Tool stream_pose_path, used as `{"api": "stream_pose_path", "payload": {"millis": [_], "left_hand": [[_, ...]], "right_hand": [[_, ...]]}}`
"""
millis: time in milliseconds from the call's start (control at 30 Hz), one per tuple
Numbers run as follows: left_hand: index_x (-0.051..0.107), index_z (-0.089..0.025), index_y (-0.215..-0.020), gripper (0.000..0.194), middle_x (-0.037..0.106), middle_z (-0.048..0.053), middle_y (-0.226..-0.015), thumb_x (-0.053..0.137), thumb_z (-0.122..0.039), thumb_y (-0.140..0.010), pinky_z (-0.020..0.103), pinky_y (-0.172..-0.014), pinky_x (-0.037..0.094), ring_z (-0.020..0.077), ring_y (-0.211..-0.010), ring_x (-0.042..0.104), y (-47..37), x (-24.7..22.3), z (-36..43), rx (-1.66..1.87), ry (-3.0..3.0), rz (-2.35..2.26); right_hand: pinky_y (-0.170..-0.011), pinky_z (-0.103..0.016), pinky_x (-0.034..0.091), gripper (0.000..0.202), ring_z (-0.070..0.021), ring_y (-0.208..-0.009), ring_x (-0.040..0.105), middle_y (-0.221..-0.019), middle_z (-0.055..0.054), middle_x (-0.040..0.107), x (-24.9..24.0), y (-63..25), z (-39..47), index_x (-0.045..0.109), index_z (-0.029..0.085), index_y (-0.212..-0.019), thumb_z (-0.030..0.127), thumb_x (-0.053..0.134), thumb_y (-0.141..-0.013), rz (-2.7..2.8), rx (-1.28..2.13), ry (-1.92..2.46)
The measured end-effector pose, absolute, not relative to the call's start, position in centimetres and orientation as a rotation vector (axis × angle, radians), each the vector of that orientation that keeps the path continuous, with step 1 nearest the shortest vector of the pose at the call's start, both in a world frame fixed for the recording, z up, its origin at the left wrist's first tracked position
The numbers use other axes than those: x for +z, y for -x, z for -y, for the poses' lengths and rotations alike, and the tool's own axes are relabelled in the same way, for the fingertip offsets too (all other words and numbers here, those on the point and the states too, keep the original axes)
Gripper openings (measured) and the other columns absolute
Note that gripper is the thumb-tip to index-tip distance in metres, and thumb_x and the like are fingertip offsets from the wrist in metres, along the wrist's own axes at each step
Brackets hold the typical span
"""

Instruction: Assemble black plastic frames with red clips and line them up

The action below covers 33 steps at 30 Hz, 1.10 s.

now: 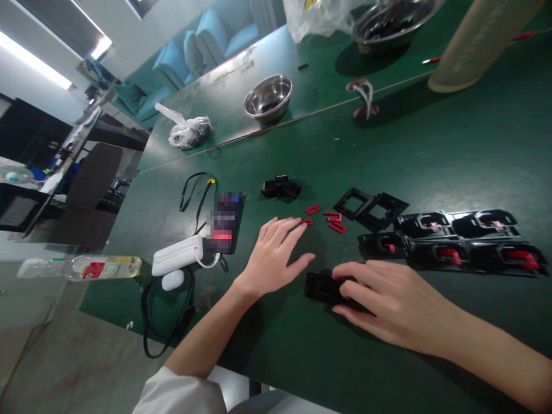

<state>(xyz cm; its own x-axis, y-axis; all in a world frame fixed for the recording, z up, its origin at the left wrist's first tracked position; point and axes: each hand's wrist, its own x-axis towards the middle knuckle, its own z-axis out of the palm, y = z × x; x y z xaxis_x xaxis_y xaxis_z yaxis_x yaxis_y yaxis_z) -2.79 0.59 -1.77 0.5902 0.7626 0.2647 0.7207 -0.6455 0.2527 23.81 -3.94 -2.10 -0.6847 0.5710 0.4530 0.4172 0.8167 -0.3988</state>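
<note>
My right hand (383,293) is closed on a black plastic part (321,287) low over the green table. Stretched out flat, my left hand (278,253) has its fingertips at a small red clip (307,221); whether it grips the clip cannot be made out. More red clips (334,217) lie just to the right. Behind them are black square frames (382,210), partly overlapping. A small pile of black blocks (280,187) sits beyond my left fingers. Right of my right hand, assembled black parts with red pieces inside (448,253) stand in rows.
Left of my hands are a phone (226,221), a white power bank (177,255), a white earbud case (172,279), black cords (149,322) and a bottle (107,268). Farther back stand metal bowls (269,98), a plastic bag (190,132), a cable hole (364,100) and a beige cylinder (474,46).
</note>
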Motion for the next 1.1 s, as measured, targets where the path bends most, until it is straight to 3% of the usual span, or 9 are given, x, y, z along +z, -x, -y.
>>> {"api": "stream_pose_path", "payload": {"millis": [533, 1100], "left_hand": [[0.068, -0.018, -0.103, 0.010, 0.075, 0.007, -0.109, 0.058, -0.016, -0.104, 0.041, -0.101, 0.051, 0.0216, -0.104, 0.067, 2.48, -1.60, -0.50, 0.745, -2.666, -1.245], [0.066, -0.018, -0.106, 0.011, 0.075, 0.006, -0.101, 0.055, -0.015, -0.105, 0.039, -0.091, 0.051, 0.0211, -0.098, 0.067, 2.49, -1.66, -0.56, 0.751, -2.652, -1.238]], "right_hand": [[-0.067, -0.032, 0.048, 0.012, -0.0176, -0.074, 0.064, -0.119, -0.012, 0.074, -2.37, -23.68, 3.97, 0.063, 0.017, -0.097, 0.024, 0.058, -0.105, 2.419, 0.334, 0.749], [-0.067, -0.031, 0.047, 0.013, -0.0170, -0.075, 0.064, -0.117, -0.012, 0.074, -2.23, -23.75, 3.98, 0.063, 0.017, -0.096, 0.024, 0.057, -0.106, 2.421, 0.350, 0.755]]}}
